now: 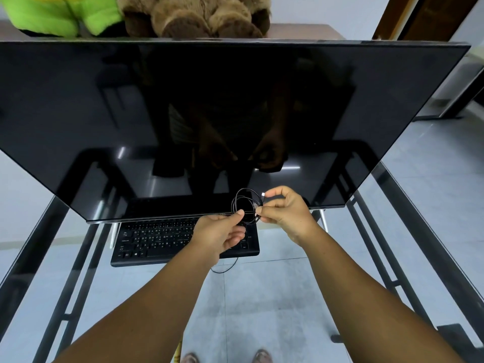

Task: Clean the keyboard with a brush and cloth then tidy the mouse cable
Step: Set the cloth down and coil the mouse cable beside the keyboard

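Observation:
A thin black mouse cable (245,203) is wound into a small coil held up between both hands, just in front of the monitor's lower edge. My left hand (218,235) pinches the coil's left side. My right hand (284,210) pinches its right side, and the cable's white plug (263,195) sticks out by the thumb. A loose strand hangs down below my left hand (225,269). The black keyboard (157,241) lies flat on the glass table under the hands. The mouse, brush and cloth are out of sight.
A large dark monitor (209,113) tilts over the back of the glass table (408,200) with its black frame. A brown plush toy (193,15) and a green one (60,14) sit behind it. My feet show through the glass.

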A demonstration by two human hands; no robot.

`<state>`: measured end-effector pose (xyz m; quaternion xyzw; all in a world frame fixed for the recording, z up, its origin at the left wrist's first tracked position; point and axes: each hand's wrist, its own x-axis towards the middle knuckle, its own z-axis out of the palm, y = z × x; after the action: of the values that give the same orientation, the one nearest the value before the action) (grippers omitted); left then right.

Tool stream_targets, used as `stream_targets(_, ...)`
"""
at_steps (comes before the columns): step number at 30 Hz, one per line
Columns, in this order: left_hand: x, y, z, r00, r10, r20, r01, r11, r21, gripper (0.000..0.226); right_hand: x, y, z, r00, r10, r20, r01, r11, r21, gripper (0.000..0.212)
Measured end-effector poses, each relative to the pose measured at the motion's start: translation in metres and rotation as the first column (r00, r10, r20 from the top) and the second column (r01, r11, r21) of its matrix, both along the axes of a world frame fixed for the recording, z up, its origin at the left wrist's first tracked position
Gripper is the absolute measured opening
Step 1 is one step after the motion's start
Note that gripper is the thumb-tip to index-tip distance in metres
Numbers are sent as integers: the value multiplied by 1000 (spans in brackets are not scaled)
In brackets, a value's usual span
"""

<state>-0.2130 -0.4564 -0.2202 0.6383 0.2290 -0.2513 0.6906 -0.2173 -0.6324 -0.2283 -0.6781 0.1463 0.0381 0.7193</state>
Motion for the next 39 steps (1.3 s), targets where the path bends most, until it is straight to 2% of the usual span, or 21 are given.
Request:
stream_targets(4,1,2,-5,968,-131,-216,103,985,-137,50,-3,-2,-5,1000,-21,13,21,1000,16,38)
stream_targets(6,1,0,-10,966,-103,-237,45,971,-237,43,-5,-5,-10,1000,-25,7,24,999,25,38)
stream_targets(8,1,-7,-17,981,-6,-195,-50,958,-281,26,-8,-9,-15,999,-34,-4,35,999,40,38)
stream_targets(12,1,-24,-31,998,43,-34,-48,986,-159,13,-16,-19,-24,993,-110,-50,112,993,40,37)
stream_targets(16,4,-44,-51,1000,-9,24,10,999,-34,16,-25,-35,-41,985,-145,-93,151,987,61,34)
stream_targets(19,8,-58,-66,996,-82,43,78,993,86,17,-35,-49,-61,983,-150,-108,162,980,111,24)
stream_targets(20,10,-64,-72,993,-107,40,101,987,126,18,-39,-56,-72,978,-176,-113,185,979,83,18)
stream_targets(22,14,-72,-84,988,-154,28,145,966,215,21,-48,-66,-94,964,-253,-83,241,961,-133,12)
stream_targets(24,17,-78,-92,979,-206,7,196,939,283,22,-61,-74,-114,961,-277,6,252,864,-436,8)
stream_targets(25,20,-83,-98,973,-230,0,219,925,310,22,-69,-79,-125,970,-238,51,225,798,-560,5)
stream_targets(28,25,-97,-106,969,-246,-17,235,898,372,20,-88,-85,-151,998,24,64,37,591,-806,31)
stream_targets(31,30,-107,-115,965,-259,-43,248,849,466,32,-96,-88,-170,978,205,-25,-108,404,-908,54)
stream_targets(34,34,-111,-120,962,-269,-49,249,785,567,33,-103,-85,-177,955,271,-123,-196,258,-946,60)
stream_targets(36,37,-113,-122,958,-282,-49,250,738,627,29,-104,-83,-178,949,274,-155,-220,225,-949,60)
stream_targets(39,39,-116,-124,960,-277,-32,229,716,659,27,-102,-83,-176,944,272,-186,-246,205,-947,62)
